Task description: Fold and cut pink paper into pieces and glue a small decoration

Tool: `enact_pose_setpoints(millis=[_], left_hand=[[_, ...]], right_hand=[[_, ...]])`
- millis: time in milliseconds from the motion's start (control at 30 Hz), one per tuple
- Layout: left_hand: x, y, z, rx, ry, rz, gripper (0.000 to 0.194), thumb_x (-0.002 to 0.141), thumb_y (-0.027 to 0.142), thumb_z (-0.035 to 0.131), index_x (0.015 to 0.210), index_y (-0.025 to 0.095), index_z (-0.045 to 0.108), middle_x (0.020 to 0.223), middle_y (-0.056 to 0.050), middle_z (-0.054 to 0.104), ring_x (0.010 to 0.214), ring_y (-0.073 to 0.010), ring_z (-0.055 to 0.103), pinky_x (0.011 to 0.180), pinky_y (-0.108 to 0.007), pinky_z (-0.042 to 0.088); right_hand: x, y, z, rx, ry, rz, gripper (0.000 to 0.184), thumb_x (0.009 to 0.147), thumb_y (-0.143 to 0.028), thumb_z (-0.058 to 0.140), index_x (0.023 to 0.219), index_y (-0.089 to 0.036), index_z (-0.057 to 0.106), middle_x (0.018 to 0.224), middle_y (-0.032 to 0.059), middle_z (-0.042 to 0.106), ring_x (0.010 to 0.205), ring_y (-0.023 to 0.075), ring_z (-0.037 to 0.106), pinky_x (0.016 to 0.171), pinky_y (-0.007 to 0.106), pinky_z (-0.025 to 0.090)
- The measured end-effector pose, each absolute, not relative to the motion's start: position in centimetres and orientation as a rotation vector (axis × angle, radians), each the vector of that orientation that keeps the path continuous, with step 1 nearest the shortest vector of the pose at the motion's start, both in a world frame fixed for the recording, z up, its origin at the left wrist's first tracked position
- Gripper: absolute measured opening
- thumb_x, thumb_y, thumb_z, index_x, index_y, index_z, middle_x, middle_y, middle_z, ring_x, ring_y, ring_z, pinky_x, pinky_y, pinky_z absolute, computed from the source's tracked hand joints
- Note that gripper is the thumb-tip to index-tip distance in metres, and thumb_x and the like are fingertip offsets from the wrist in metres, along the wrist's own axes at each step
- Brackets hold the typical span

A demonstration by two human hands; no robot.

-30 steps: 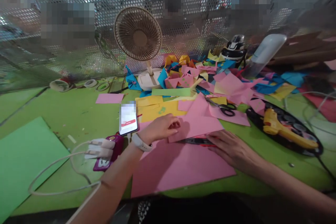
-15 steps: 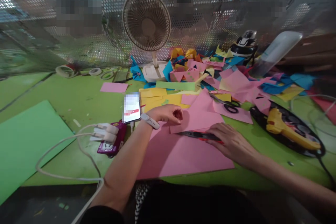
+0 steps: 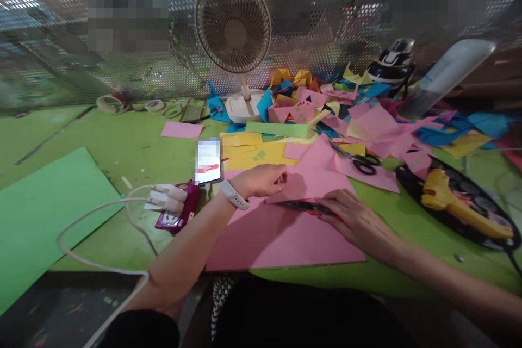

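Observation:
A pink paper sheet (image 3: 314, 185) lies over a larger pink sheet (image 3: 281, 244) in front of me. My left hand (image 3: 267, 180) rests on the upper sheet's left part with its fingers curled closed, holding it down. A pale watch band circles that wrist. My right hand (image 3: 350, 215) grips a black and red utility knife (image 3: 304, 206) lying nearly flat. The knife points left along the upper sheet's near edge, and its blade tip is partly hidden. Beyond them, black-handled scissors (image 3: 365, 164) lie on pink paper.
Folded coloured paper pieces (image 3: 302, 111) pile up by the fan (image 3: 234, 32). A phone (image 3: 209, 160) and purple power strip (image 3: 177, 209) with cables sit left, near green paper (image 3: 61, 212). A yellow glue gun (image 3: 460, 201) lies on a black tray (image 3: 411, 176) at right.
The view has shifted slightly, moving most things a little right and up. My left fingers look more tightly curled. The knife stays in my right hand along the paper's edge.

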State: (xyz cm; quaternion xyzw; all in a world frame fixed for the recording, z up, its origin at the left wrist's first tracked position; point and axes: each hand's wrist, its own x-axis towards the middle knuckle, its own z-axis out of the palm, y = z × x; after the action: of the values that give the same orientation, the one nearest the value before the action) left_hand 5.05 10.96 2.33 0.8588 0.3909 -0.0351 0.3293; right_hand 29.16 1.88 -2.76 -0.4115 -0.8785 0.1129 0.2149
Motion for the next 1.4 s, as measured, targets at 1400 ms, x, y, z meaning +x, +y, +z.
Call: enact_pose_setpoints(millis=[1400], left_hand=[[3.4, 11.1, 1.6, 2.102, 0.838, -0.086, 0.030, 0.078, 0.014, 0.048, 0.109, 0.014, 0.045, 0.087, -0.004, 0.055, 0.071, -0.0146, 0.051, 0.062, -0.023, 0.039]], right_hand=[[29.3, 2.7, -2.0, -1.065, -2.470, 0.570, 0.023, 0.091, -0.021, 0.048, 0.110, -0.019, 0.061, 0.095, 0.0098, 0.057, 0.090, 0.0223, 0.055, 0.079, 0.037, 0.049]])
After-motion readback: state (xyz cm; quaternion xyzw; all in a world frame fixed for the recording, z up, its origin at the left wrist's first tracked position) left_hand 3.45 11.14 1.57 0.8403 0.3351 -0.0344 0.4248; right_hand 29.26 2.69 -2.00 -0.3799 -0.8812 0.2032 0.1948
